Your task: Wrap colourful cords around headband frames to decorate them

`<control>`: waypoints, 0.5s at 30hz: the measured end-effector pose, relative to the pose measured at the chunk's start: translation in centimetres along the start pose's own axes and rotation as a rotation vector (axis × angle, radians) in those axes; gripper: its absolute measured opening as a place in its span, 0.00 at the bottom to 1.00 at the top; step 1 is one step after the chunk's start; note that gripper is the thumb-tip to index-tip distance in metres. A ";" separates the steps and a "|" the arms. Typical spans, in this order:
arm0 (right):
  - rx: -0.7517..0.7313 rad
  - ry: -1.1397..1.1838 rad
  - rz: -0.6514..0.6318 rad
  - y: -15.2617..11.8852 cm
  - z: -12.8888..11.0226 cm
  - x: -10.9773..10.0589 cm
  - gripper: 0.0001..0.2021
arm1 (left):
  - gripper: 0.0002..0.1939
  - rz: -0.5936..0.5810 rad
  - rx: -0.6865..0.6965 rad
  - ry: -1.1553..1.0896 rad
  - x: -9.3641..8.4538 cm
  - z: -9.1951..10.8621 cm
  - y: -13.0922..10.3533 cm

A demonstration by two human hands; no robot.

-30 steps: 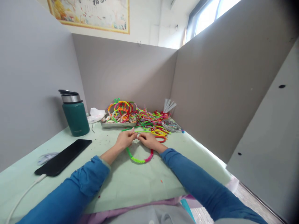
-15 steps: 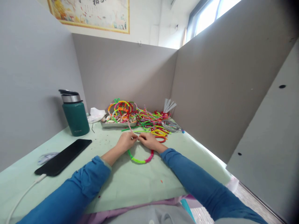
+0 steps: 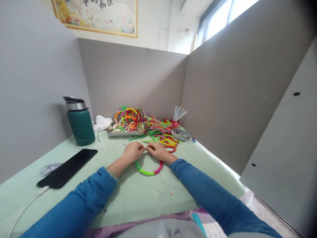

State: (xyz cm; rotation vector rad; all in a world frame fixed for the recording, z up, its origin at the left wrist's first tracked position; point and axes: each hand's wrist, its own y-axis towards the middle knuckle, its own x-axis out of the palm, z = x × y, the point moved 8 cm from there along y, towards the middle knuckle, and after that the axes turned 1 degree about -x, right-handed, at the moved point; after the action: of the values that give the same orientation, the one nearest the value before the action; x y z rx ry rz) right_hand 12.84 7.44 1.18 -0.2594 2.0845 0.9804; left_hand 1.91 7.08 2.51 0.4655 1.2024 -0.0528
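Note:
A hoop wrapped in fuzzy pipe cleaner [image 3: 148,173], green at the left, lime at the near side and magenta at the right, lies over the table in front of me. My left hand [image 3: 133,152] pinches at its far side, fingertips closed. Meeting it there, my right hand [image 3: 156,150] is also closed in a pinch, thumb and fingertips almost touching the left ones. The hands cover the hoop's far part, so what lies exactly between the fingertips is hard to make out.
Behind my hands are a metal tray [image 3: 126,134] with finished colourful hoops, a heap of loose pipe cleaners [image 3: 160,125] and a grey wire coil [image 3: 182,135]. A green bottle [image 3: 81,127] and a charging phone [image 3: 68,168] stand and lie at the left. Grey partitions [image 3: 133,72] enclose the table.
A pale pink strand that stuck up beyond my left fingertips no longer shows there. Both hands stay pinched at the hoop's far side; the view has tilted slightly.

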 end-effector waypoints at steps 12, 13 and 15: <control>-0.019 -0.029 0.014 0.0 -0.9 -0.5 0.11 | 0.13 -0.007 -0.011 -0.011 -0.9 0.6 -0.5; -0.019 -0.029 0.014 0.0 -0.9 -0.6 0.11 | 0.13 -0.012 -0.018 -0.017 -0.9 0.6 -0.5; -0.025 -0.027 0.015 0.0 -1.1 -0.8 0.11 | 0.13 -0.008 -0.016 -0.038 -0.9 0.6 -0.4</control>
State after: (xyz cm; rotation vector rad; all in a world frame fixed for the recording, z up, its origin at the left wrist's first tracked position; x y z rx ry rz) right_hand 12.71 6.49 2.15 -0.2422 2.0530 1.0144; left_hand 1.99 6.27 3.36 0.4441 1.1665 -0.0590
